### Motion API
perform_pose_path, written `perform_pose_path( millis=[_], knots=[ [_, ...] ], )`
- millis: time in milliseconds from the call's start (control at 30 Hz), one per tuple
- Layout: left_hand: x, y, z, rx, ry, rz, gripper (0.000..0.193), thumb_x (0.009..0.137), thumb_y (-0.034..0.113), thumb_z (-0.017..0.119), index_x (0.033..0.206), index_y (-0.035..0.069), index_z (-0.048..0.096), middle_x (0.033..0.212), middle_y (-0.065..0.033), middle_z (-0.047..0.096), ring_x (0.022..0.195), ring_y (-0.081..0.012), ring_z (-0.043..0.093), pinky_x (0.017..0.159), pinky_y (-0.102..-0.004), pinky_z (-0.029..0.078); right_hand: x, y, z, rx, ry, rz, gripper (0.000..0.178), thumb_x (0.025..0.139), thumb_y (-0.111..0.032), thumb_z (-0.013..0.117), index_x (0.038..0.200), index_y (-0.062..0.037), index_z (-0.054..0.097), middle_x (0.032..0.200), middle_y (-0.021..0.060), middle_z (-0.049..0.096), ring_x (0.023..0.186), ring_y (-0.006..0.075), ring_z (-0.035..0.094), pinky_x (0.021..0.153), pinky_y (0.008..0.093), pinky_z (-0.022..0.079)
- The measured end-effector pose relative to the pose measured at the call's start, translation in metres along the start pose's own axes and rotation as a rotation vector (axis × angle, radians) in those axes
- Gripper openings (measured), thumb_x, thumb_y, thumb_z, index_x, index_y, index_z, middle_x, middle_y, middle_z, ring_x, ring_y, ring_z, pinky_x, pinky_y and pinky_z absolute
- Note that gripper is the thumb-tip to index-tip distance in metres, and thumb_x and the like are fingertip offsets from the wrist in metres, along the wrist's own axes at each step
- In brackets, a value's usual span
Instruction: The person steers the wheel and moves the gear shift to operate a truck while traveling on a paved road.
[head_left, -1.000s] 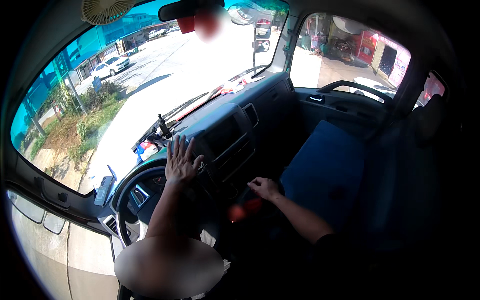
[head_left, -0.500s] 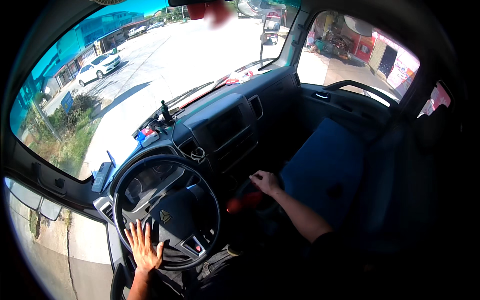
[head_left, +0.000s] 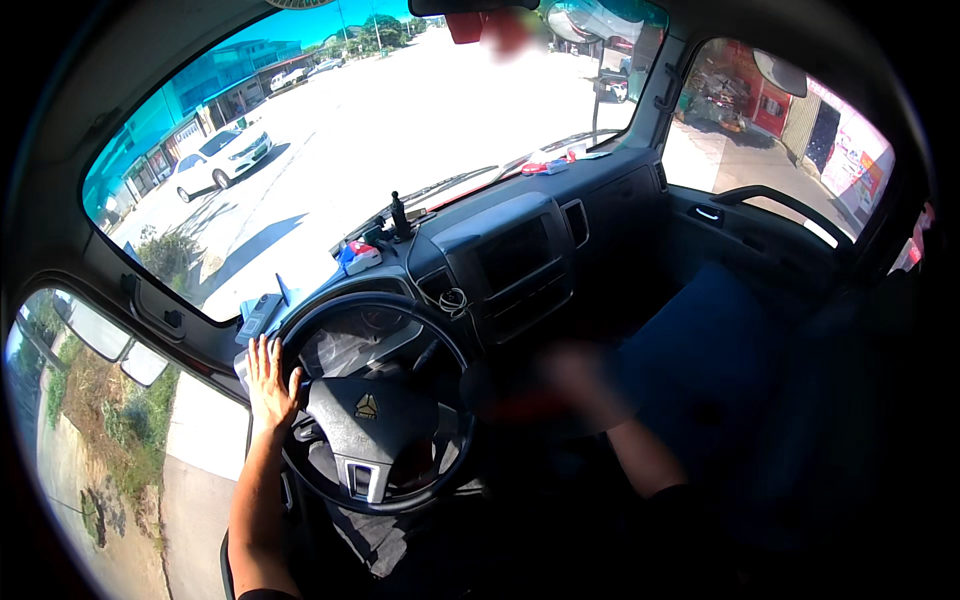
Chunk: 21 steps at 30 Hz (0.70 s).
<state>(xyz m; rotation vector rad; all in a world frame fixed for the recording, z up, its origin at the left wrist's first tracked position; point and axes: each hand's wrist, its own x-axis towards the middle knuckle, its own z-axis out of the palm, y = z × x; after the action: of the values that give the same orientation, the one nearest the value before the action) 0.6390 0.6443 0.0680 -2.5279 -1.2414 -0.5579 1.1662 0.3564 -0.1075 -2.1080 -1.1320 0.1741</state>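
Your two hands are well apart: your left hand lies against the left side of the steering wheel, fingers spread and pointing forward rather than wrapped round the rim, while your right hand hangs between the wheel and the blue seat, too blurred and shadowed to tell whether it is closed on anything. The wheel sits right in front of you, its lower edge above your lap. With only a flat left palm on it, the contact looks light and likely to slip; curling the fingers around the rim, with the thumb resting along it, should give surer control. Let the wheel run under steady pressure rather than pushing with the fingertips, and hold the elbow loose so the forearm can follow. Mind the phone propped just beyond your left fingertips, which a wide sweep could knock. The coiled cable hangs near the wheel's upper right; give it room too. Your right hand would be best moved smoothly, without pulling your shoulders round, while your eyes mind the white car outside, ahead and to your left.
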Motion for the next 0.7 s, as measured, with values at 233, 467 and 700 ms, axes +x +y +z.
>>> perform_pose_path(
  millis=[233,467,700],
  knots=[
    [-0.002,0.107,0.013,-0.095,-0.168,-0.039,0.070,0.099,0.038,0.061,0.157,0.006,0.040,0.168,-0.0243,0.024,0.157,-0.0464,0.014,0.126,-0.0603,0.012,0.114,0.059,0.013,0.067,-0.063,0.007,0.033,0.096,-0.036,0.069,0.095,-0.0042,0.075,0.087,0.0181,0.075,0.085,0.0378,0.073,0.074,0.0453,0.056],
    [0.040,0.305,0.101,-0.570,-0.397,0.551,0.077,0.104,0.058,0.047,0.166,0.019,0.024,0.171,-0.0193,0.020,0.159,-0.0364,0.014,0.128,-0.0595,0.011,0.226,0.114,0.051,0.009,-0.039,-0.131,0.028,0.100,-0.030,0.066,0.095,-0.0030,0.073,0.079,0.0122,0.072,0.074,0.0283,0.072,0.068,0.0400,0.054],
    [0.405,0.368,0.244,-0.632,-0.479,0.519,0.059,0.104,0.054,0.042,0.128,0.005,0.065,0.131,-0.0194,0.067,0.133,-0.0320,0.056,0.112,-0.0472,0.039,0.367,0.129,0.099,-0.409,-0.190,-0.055,0.021,0.100,-0.026,0.064,0.104,-0.0060,0.071,0.105,0.0156,0.071,0.099,0.0341,0.067,0.085,0.0474,0.054]
  ],
)
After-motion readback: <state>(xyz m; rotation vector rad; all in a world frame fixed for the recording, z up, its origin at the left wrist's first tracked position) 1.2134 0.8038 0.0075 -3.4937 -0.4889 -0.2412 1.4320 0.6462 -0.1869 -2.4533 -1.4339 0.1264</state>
